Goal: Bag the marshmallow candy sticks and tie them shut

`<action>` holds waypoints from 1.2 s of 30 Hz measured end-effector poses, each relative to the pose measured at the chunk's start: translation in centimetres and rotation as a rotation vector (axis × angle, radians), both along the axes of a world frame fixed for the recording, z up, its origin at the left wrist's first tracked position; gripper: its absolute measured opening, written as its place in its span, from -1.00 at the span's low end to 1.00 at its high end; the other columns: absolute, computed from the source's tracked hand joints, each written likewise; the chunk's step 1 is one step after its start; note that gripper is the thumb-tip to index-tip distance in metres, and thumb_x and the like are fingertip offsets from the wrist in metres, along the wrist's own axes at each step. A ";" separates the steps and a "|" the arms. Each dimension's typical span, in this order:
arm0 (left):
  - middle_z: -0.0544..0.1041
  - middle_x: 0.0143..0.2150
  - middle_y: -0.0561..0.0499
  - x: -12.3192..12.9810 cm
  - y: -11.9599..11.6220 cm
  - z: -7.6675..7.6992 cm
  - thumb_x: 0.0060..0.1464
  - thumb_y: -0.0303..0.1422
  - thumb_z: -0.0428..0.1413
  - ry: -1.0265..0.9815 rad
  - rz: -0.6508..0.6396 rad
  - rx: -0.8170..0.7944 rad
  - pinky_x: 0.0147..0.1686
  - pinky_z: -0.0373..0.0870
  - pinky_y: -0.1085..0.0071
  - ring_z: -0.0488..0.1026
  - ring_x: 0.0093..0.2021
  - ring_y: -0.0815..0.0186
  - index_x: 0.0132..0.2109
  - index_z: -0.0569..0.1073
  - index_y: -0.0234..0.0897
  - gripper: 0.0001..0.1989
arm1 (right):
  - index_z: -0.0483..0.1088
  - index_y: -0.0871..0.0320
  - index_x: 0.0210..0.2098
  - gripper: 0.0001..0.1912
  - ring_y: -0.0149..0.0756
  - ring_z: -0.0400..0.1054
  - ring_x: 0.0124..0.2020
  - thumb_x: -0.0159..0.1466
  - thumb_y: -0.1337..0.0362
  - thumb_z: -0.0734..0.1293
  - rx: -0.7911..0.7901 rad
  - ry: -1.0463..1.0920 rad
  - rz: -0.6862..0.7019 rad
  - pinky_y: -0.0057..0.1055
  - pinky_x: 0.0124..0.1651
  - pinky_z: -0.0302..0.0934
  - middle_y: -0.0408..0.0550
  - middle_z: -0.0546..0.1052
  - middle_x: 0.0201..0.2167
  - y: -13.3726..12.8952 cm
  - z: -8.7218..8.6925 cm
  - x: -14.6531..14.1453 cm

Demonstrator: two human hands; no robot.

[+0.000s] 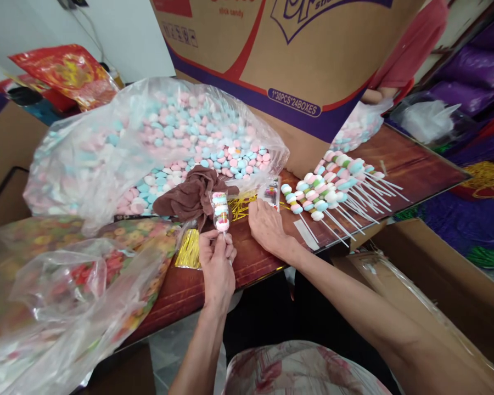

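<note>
Upright in my left hand [217,263] is a marshmallow stick [221,213] in a clear printed wrapper, gripped by its stick below the candy. My right hand [268,227] is at the tabletop with its fingers curled down, at loose gold twist ties [243,207] and a stack of small printed plastic wrappers [270,191]. What its fingertips pinch, if anything, is hidden. A brown cloth [193,196] lies just behind my left hand. Beside that hand is a packet of gold twist ties [188,249]. Unwrapped marshmallow sticks [325,192] lie in rows to the right.
A large clear bag of pink, blue and white marshmallows [164,131] covers the table's back left. Behind it stands a big cardboard carton [247,60]. Clear plastic bags [119,291] lie at front left. An open box [428,274] is at right; a person's red sleeve [411,49] shows behind the carton.
</note>
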State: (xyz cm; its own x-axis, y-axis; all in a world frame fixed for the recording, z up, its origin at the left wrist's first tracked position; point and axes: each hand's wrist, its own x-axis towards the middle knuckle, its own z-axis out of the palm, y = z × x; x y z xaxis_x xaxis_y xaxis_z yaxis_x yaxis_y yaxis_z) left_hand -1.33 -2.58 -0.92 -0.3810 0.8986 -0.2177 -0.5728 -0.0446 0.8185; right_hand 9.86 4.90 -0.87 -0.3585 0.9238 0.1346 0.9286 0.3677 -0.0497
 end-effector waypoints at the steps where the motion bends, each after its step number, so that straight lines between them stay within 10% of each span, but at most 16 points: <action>1: 0.36 -0.45 0.12 0.0 0.0 0.0 -0.01 -0.40 0.26 0.004 -0.005 0.000 -0.57 -0.01 0.57 0.11 -0.56 0.52 -0.24 0.30 -0.21 -0.74 | 0.28 0.25 -0.15 -0.73 -0.09 0.37 -0.19 0.36 0.53 0.00 -0.007 0.038 -0.019 -0.28 -0.23 0.24 0.18 0.46 -0.23 -0.1 -0.2 0.3; 6: 0.35 -0.44 0.13 0.3 0.2 0.2 0.02 -0.39 0.23 0.027 -0.033 -0.009 -0.58 -0.02 0.57 0.09 -0.55 0.52 -0.24 0.31 -0.22 -0.77 | 0.21 0.17 -0.21 -0.86 -0.20 0.33 -0.39 0.39 0.37 0.05 -0.066 0.460 -0.060 -0.34 -0.36 0.16 0.02 0.43 -0.37 -1.3 -0.3 1.4; 12: 0.33 -0.47 0.15 0.8 0.3 0.5 0.00 -0.42 0.21 -0.014 -0.146 -0.063 -0.57 0.00 0.58 0.10 -0.56 0.52 -0.28 0.29 -0.23 -0.78 | 0.25 0.12 -0.29 -0.86 -0.36 0.31 -0.37 0.38 0.35 0.11 -0.199 1.042 0.253 -0.43 -0.26 0.21 -0.11 0.41 -0.37 -4.0 0.8 1.4; 23: 0.27 -0.48 0.15 2.1 -0.6 0.7 0.07 -0.34 0.23 0.032 -0.253 0.016 -0.55 0.07 0.59 0.11 -0.53 0.52 -0.27 0.34 -0.25 -0.81 | 0.37 0.11 -0.34 -0.91 -0.35 0.38 -0.39 0.31 0.28 0.29 -0.113 1.217 -0.037 -0.41 -0.27 0.29 -0.11 0.48 -0.40 -5.6 0.2 0.6; 29: 0.24 -0.52 0.15 2.6 -0.2 0.6 0.09 -0.31 0.24 -0.008 -0.200 -0.004 -0.61 0.02 0.65 0.03 -0.58 0.56 -0.32 0.33 -0.29 -0.77 | 0.40 0.14 -0.30 -0.92 -0.44 0.23 -0.57 0.27 0.26 0.30 -0.426 1.460 -0.113 -0.47 -0.48 0.18 -0.19 0.40 -0.50 -6.3 0.3 1.3; 36: 0.18 -0.54 0.16 1.7 -0.1 1.7 0.06 -0.53 0.21 -0.497 -0.419 -0.217 -0.71 -0.12 0.72 -0.05 -0.63 0.60 -0.32 0.32 -0.35 -0.83 | 0.29 0.14 -0.35 -0.83 -0.40 0.22 -0.39 0.31 0.19 0.27 -0.518 1.470 -0.044 -0.47 -0.34 0.17 -0.17 0.35 -0.40 -6.1 0.8 2.7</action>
